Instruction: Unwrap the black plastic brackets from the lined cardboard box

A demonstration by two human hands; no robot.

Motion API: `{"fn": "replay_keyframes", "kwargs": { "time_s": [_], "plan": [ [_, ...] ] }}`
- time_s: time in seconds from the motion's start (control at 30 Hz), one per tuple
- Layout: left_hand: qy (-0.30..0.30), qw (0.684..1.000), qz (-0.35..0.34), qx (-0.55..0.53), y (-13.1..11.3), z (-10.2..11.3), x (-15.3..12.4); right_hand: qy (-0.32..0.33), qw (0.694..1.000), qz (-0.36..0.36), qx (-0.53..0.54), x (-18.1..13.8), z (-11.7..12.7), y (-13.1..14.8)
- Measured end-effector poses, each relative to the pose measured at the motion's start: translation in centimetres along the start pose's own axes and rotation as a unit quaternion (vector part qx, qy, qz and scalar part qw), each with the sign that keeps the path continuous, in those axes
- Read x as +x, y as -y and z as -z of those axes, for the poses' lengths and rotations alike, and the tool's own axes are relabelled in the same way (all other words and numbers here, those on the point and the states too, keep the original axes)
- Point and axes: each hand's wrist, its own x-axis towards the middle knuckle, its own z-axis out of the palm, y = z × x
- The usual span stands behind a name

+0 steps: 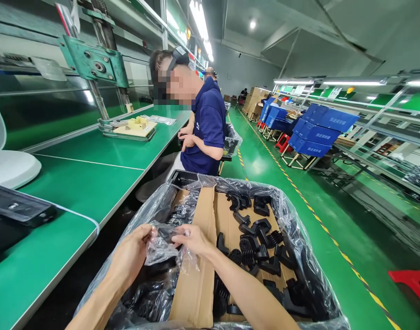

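Crinkled clear plastic bag, light, limp and probably slippery, sits pinched at its top edge between left hand and right hand, just above the lined bin of black parts.

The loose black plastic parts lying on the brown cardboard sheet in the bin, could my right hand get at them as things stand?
Probably yes. The loose black plastic parts lie uncovered on the brown cardboard sheet, just beside the right hand. But that hand and the left hand are both gripping a crumpled clear plastic bag.
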Motion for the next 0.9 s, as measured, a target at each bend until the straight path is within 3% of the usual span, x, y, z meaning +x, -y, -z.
{"fn": "replay_keyframes", "kwargs": {
  "time_s": [0.13,0.23,0.33,0.47,0.53,0.7,0.9],
  "plan": [
    [-0.004,0.995,0.021,0.102,0.3,-0.8,-0.6,-0.090,0.995,0.000,-0.054,0.0,1.0,0.9],
    [-0.041,0.974,-0.006,0.223,-0.2,-1.9,-2.4,-0.109,0.989,0.001,-0.101,-0.3,1.2,1.6],
    [-0.020,0.956,-0.055,0.286,-0.6,-2.6,-3.8,-0.058,0.993,-0.006,-0.106,-0.5,0.4,2.5],
    [0.009,0.960,-0.100,0.262,-0.2,-1.7,-3.8,0.047,0.994,-0.004,-0.098,0.4,-0.1,3.5],
    [-0.025,0.967,-0.105,0.232,-0.4,-0.8,-3.4,0.044,0.991,0.002,-0.126,1.3,0.5,3.8],
    [-0.214,0.962,-0.019,0.166,-2.7,1.8,-3.3,-0.019,0.953,0.013,-0.302,3.1,1.2,1.9],
    [-0.268,0.952,0.019,0.146,-4.4,4.7,-3.9,-0.017,0.911,0.023,-0.411,2.9,-0.4,-1.8]
  ]
}}
